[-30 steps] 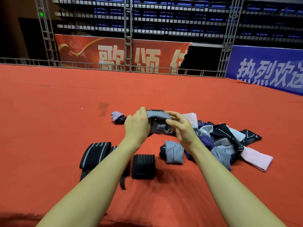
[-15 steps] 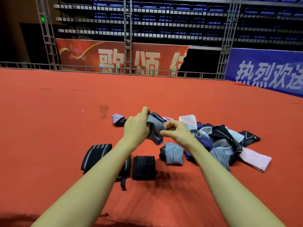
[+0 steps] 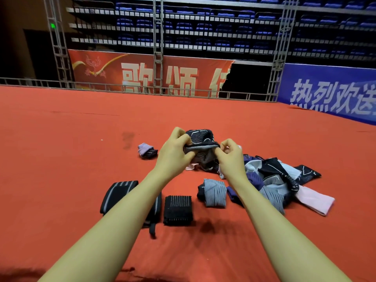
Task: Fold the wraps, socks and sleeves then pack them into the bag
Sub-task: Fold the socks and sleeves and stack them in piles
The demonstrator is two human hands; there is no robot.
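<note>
Both hands pinched a dark patterned sock point(image 3: 200, 139) above the red surface point(image 3: 61, 159): left hand point(image 3: 174, 153) gripped its left edge, right hand point(image 3: 230, 157) its right, beside the unfolded pile point(image 3: 272, 180).

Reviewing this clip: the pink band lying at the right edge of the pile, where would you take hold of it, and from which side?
Grip the pink band at its free near-right end, coming from the right. That end lies flat and bare on the red floor, while its other end is tucked under the pile.
</note>
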